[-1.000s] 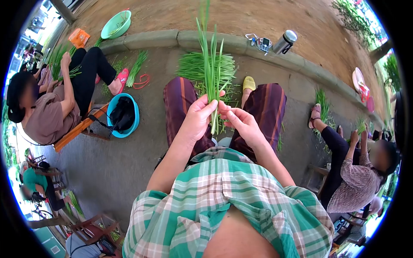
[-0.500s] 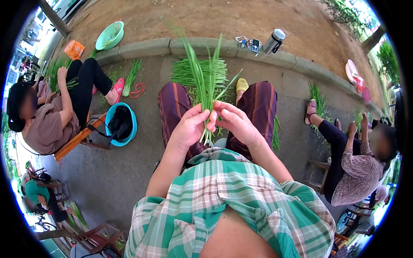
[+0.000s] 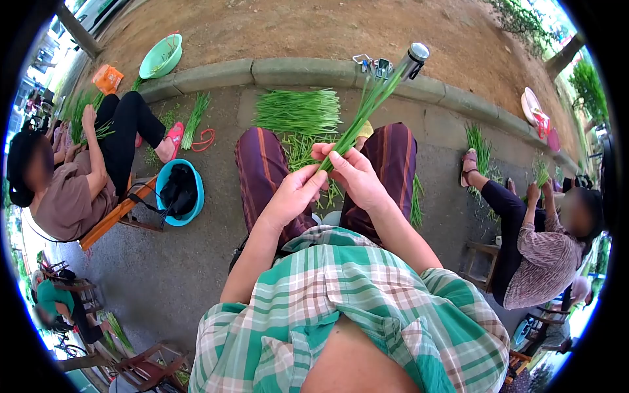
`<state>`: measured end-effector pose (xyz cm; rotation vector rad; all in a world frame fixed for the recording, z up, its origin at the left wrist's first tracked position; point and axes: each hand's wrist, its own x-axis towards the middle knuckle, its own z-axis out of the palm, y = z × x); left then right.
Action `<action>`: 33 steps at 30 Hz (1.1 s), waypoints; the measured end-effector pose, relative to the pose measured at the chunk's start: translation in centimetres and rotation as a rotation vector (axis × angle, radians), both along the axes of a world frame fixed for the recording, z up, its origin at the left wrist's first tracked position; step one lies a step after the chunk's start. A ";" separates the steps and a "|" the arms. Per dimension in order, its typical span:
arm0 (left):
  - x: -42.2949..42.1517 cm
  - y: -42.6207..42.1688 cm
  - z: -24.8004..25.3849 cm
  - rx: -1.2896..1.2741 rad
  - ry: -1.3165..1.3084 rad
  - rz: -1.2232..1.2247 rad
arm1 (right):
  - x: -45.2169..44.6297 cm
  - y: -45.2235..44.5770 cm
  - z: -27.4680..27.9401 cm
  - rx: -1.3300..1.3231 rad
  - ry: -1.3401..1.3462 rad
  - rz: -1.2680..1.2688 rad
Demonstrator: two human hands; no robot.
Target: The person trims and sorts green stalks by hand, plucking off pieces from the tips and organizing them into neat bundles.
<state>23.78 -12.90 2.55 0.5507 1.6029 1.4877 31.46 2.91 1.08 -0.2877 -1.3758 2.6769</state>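
In the head view a small bunch of chives [image 3: 367, 112], long thin green stalks, slants up and to the right over my knees. My right hand [image 3: 359, 178] is closed around its lower part, thumb pressed on the stalks. My left hand [image 3: 293, 198] is closed at the cut ends, its fingertips against them and close to the right hand. Some of its fingers are hidden. Beyond my knees lies a neat pile of chives [image 3: 298, 110] on the ground. Loose green bits [image 3: 299, 149] are scattered between my legs.
A stone kerb [image 3: 288, 71] runs behind the pile, bearing a steel flask [image 3: 414, 59] and a phone [image 3: 382, 67]. A blue basin [image 3: 199, 196] with a black bag stands at left, a green basin [image 3: 162, 57] farther back. Seated people [image 3: 72, 200] handle greens on both sides.
The bunch has swung from upright to a slant toward the right, its stalks now gathered closer together. My right hand has closed around it; my left hand has shifted slightly down to its ends.
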 end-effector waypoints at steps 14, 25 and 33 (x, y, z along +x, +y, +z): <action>-0.8 0.3 0.2 -0.073 0.707 0.196 | -0.1 0.6 -1.1 -0.079 0.034 0.038; -2.3 -0.3 1.4 -0.208 1.112 0.246 | 0.1 0.2 -2.0 0.470 -0.094 0.123; -3.8 -1.5 2.6 -0.352 1.467 0.183 | -1.4 -0.8 3.4 1.216 0.245 -0.160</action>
